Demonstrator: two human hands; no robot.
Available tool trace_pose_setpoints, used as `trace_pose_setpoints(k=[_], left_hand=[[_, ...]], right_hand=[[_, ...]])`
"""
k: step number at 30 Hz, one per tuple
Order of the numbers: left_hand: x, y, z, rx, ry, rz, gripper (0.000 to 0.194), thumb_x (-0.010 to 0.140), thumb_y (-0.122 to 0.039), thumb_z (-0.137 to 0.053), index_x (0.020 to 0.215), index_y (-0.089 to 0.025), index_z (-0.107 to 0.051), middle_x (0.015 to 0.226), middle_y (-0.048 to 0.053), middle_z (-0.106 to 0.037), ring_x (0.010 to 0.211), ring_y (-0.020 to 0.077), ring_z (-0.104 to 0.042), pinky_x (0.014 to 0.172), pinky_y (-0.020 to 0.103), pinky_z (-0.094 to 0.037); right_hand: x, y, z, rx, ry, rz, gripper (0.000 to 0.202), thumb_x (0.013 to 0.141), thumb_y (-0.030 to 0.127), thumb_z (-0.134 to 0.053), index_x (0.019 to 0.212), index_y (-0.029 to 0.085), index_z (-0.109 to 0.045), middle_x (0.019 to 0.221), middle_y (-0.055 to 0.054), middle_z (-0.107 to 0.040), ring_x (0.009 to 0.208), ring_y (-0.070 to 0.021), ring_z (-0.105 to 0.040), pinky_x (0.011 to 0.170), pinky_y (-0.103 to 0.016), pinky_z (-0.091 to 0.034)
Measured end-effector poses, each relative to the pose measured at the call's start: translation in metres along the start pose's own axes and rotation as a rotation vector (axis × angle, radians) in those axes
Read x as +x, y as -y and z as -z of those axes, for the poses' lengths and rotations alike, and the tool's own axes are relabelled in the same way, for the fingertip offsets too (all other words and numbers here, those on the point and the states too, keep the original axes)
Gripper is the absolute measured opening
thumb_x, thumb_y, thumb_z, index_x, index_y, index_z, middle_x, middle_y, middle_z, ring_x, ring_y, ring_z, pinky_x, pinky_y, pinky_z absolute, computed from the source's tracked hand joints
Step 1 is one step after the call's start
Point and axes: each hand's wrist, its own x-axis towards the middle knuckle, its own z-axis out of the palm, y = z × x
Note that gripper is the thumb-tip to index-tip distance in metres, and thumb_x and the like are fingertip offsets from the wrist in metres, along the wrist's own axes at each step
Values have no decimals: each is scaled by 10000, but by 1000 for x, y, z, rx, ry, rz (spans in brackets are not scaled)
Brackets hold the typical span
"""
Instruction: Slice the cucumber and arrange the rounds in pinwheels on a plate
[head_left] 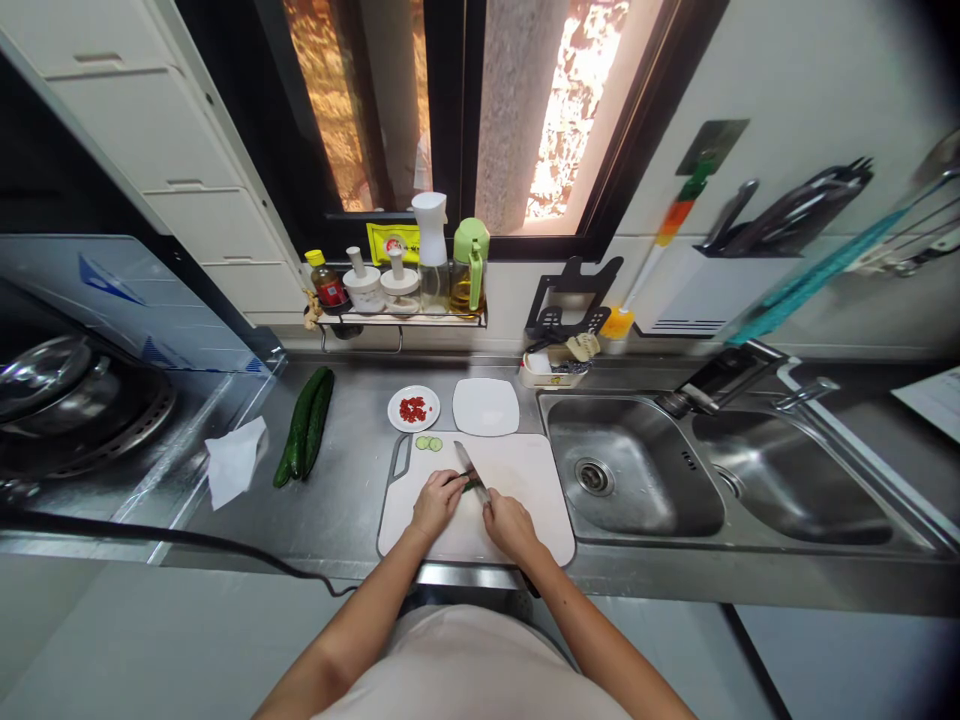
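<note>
Right hand (pixel 510 525) grips knife (pixel 463 456) by its safe end; beside left hand (pixel 437 503), whose finger grip is unclear, green piece (pixel 472 484) is probably slippery.

"Where are the person's hands?"

"Both are over the cutting board (pixel 540 480). The left hand (pixel 437 503) is left of its middle, back turned up, fingers bent and pointing inward."

"And the right hand (pixel 510 525)?"

"Right of the board's middle and slightly closer to its near edge, fingers curled in a firm grip. The hands are near each other but apart."

"The arms?"

"Bare. The left forearm (pixel 367 610) and right forearm (pixel 577 610) slant inward across the board's near edge, either side of the torso (pixel 476 665)."
</note>
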Motion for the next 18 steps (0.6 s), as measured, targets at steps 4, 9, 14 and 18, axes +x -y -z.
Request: trace_pose_setpoints(k=[4,9,14,18], left_hand=[[0,0,-1,-7,-8,-2,252,905,-200,-487,1078,-241,-665,979,60,-619,949,170,-546,833,330,-491],[0,2,-2,-20,0,-4,255,903,-202,-492,1089,-240,-663,996,60,-619,963,168,-549,834,320,-493],[0,3,-2,-29,0,11,259,909,-205,-483,1091,-240,-662,1004,58,-622,971,169,-548,833,321,-496],[0,2,-2,-35,2,9,252,914,-215,-480,1082,-237,-666,993,59,-627,960,166,-551,842,324,-495]], right_hand=[[1,1,0,11,3,0,310,909,201,-339,1137,137,-537,990,-145,-678,958,-232,-636,757,-293,-413],[3,3,3,15,20,-1,312,912,201,-339,1146,137,-535,984,-142,-679,961,-225,-634,766,-291,-411],[4,7,5,12,27,-5,319,913,188,-327,1152,135,-531,991,-151,-676,966,-232,-632,767,-300,-413],[0,6,4,11,35,-4,311,915,193,-330,1143,132,-532,995,-150,-673,969,-234,-630,770,-299,-411]])
